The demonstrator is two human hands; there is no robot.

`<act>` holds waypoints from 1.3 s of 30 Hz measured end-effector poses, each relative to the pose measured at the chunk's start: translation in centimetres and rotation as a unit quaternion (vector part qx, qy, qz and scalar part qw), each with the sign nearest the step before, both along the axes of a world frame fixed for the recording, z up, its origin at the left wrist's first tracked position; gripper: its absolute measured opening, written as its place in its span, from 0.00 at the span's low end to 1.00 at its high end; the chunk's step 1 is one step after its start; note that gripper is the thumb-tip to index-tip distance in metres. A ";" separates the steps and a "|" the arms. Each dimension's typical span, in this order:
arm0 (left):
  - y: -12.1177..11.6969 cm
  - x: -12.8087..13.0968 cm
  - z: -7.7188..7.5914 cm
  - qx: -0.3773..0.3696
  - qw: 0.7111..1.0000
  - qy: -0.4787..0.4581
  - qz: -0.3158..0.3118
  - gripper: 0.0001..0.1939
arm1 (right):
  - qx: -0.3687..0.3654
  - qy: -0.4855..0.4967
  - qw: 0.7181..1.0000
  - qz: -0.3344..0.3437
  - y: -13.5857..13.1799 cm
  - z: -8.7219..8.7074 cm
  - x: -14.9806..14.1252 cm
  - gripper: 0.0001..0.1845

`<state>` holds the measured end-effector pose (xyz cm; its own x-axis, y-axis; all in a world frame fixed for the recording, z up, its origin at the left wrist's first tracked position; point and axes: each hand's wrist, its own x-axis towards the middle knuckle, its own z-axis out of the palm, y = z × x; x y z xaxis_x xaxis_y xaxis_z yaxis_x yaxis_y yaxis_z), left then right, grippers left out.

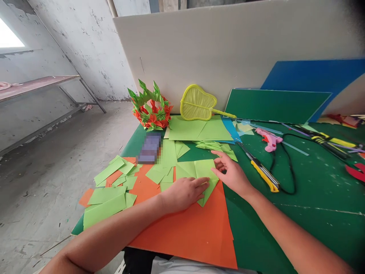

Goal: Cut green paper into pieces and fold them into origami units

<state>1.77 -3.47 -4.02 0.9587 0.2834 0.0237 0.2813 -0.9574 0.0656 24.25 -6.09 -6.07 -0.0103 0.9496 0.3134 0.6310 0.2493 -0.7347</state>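
Note:
A light green sheet of paper point(204, 167) with fold creases lies on a large orange sheet point(196, 232), its lower part folded to a point. Across it rests my left hand point(185, 193), palm down with fingers stretched out, pressing on the paper and hiding some of it. My right hand point(228, 171) is at the paper's right edge, index finger extended, thumb apart and the other fingers loosely curled. Whether the thumb touches the edge I cannot tell. Green paper pieces point(105, 199) lie scattered to the left, and small folded green pieces point(211, 145) lie beyond the hands.
A red-and-green folded-paper ring point(154, 121), a yellow fan point(198, 102) and stacked green sheets point(196, 129) stand at the back. A blurred rectangular object point(149, 148) lies left. On the right are a yellow utility knife point(265, 175), a pink glue gun point(268, 139) and its black cable point(293, 171).

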 end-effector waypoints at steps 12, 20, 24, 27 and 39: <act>0.8 0.2 -0.8 -0.102 0.973 -0.174 0.108 0.16 | 0.081 -0.120 0.987 0.070 -0.3 0.6 -1.1 0.10; 1.0 0.3 -1.5 -0.098 0.957 -0.218 0.166 0.33 | 0.114 -0.189 0.967 0.127 -0.4 0.6 -1.4 0.11; 1.0 0.3 -1.2 -0.064 0.969 -0.168 0.171 0.37 | 0.109 -0.210 0.961 0.145 -0.4 0.9 -1.5 0.13; 1.0 0.2 -1.2 -0.057 0.972 -0.150 0.171 0.36 | 0.109 -0.211 0.960 0.148 -0.5 1.0 -1.5 0.13; 1.2 0.2 -1.8 -0.045 0.973 -0.148 0.169 0.37 | 0.112 -0.219 0.950 0.192 -0.4 0.7 -1.1 0.14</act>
<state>1.94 -2.29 -5.87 0.7649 0.5960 0.2446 0.5360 -0.7994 0.2715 23.16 -6.46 -5.32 -0.5180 0.7593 0.3938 0.6951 0.6420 -0.3236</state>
